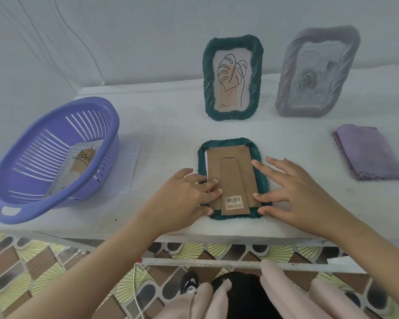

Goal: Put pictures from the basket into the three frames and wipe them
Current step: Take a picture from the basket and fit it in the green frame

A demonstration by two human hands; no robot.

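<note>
A dark green frame lies face down near the table's front edge, its brown cardboard back with a barcode sticker facing up. My left hand rests on the frame's left side, fingers straight and pressing on the cardboard back. My right hand has its fingers spread, fingertips touching the frame's right edge and lower right corner. A second green frame stands upright at the back, showing a leaf drawing. Beside it, a grey frame with a rose picture leans back. A purple basket at left holds a picture.
A folded purple cloth lies at the right of the white table. A clear plastic sheet lies under the basket's right side. The table's front edge runs just below my wrists, with a patterned floor beneath.
</note>
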